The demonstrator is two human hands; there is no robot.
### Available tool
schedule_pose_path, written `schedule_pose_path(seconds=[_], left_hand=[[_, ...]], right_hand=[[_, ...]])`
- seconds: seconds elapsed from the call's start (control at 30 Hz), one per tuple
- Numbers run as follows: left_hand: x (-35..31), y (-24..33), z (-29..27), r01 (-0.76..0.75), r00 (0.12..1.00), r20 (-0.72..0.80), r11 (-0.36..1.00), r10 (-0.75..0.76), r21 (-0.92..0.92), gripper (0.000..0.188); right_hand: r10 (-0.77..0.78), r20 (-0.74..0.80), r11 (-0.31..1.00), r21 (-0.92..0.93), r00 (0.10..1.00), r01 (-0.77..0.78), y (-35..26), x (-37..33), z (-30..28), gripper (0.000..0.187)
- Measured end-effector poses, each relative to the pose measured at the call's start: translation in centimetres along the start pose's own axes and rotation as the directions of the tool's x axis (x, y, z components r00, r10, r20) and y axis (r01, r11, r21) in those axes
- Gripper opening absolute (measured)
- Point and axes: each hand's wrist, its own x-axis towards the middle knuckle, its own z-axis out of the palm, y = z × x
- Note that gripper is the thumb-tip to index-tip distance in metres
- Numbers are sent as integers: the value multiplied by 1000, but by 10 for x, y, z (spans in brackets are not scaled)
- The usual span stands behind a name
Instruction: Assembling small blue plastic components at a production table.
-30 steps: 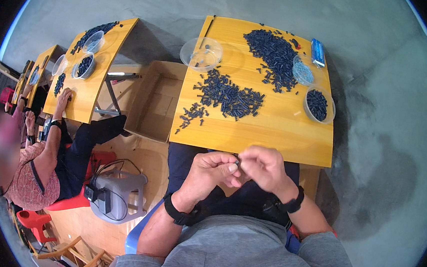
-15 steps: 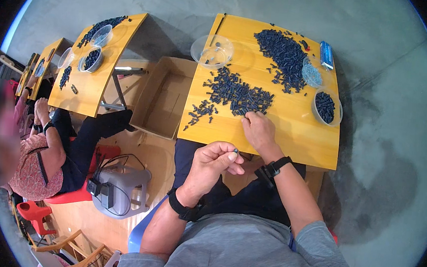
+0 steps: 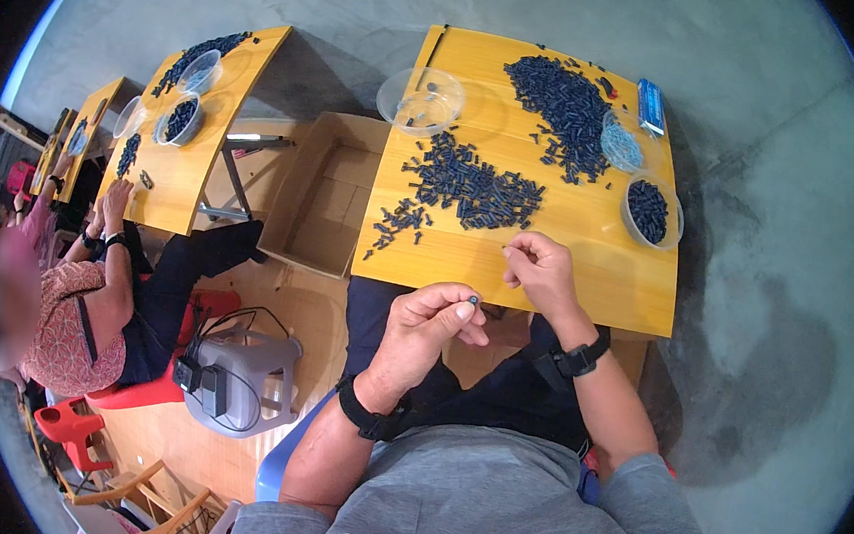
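Observation:
My left hand [image 3: 430,326] is in front of the table's near edge, thumb and forefinger pinched on a small dark cylindrical piece [image 3: 473,300] whose round end shows. My right hand [image 3: 545,276] hovers over the table's near edge with its fingers closed in a pinch; what they hold, if anything, is too small to make out. Beyond it lies a spread pile of short dark pieces [image 3: 474,185], with several loose ones at its left. A larger heap of dark pieces [image 3: 565,112] covers the far part of the yellow table [image 3: 579,249].
At the right edge stands a clear tub [image 3: 681,227] of dark pieces, near a dish of light-blue bits [image 3: 621,147] and a blue box [image 3: 650,106]. A clear bowl [image 3: 393,101] sits far left. Left of the table are a cardboard box [image 3: 294,241] and a seated co-worker [image 3: 77,315].
My right hand has lifted off the near side of the pile and come back toward me, slightly right. The left keeps its pinch. The co-worker's hands have reached onto their table.

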Motion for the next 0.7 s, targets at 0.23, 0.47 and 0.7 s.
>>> schedule_pose_path(seconds=[0.23, 0.47, 0.7], left_hand=[[1, 3, 7, -6, 1000, -6, 1000, 6, 13, 12], [1, 4, 5, 2, 999, 44, 1000, -2, 1, 12], [-1, 9, 8, 3, 1000, 31, 1000, -4, 28, 13]], right_hand=[[53, 151, 950, 296, 987, -96, -59, -26, -4, 10], [71, 432, 839, 462, 899, -289, -96, -38, 0, 13], [84, 470, 879, 381, 878, -288, -98, -38, 5, 14]])
